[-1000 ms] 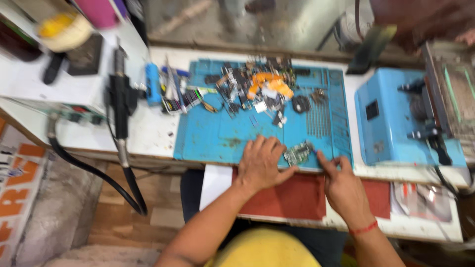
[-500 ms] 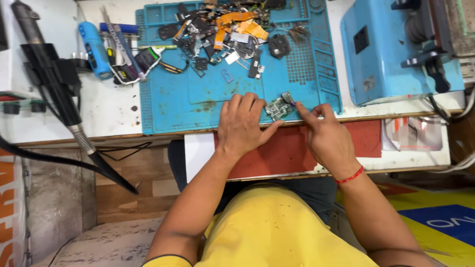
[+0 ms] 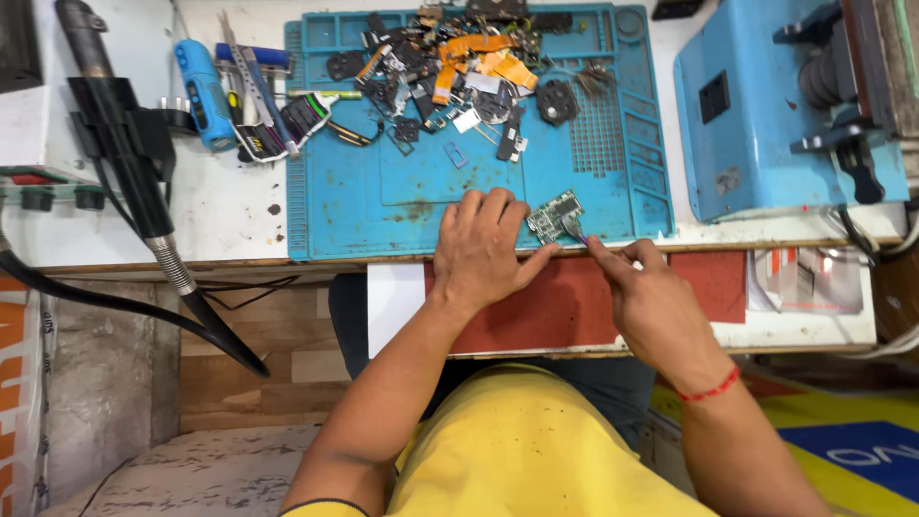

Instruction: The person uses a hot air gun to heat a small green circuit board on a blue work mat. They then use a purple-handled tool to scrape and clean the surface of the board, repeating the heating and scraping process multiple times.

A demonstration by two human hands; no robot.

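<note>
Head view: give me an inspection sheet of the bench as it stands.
Surface: blue mat on a stained white bench, red pad at its near edge.
Job's things: small green circuit board at the mat's front edge.
Clutter: heap of loose parts at the mat's far end; blue driver beside it.
Grippers: left hand steadies the board; right hand puts a thin tool to it.
Cables: black hose hangs from the black handpiece.
Surroundings: blue machine at right.
</note>
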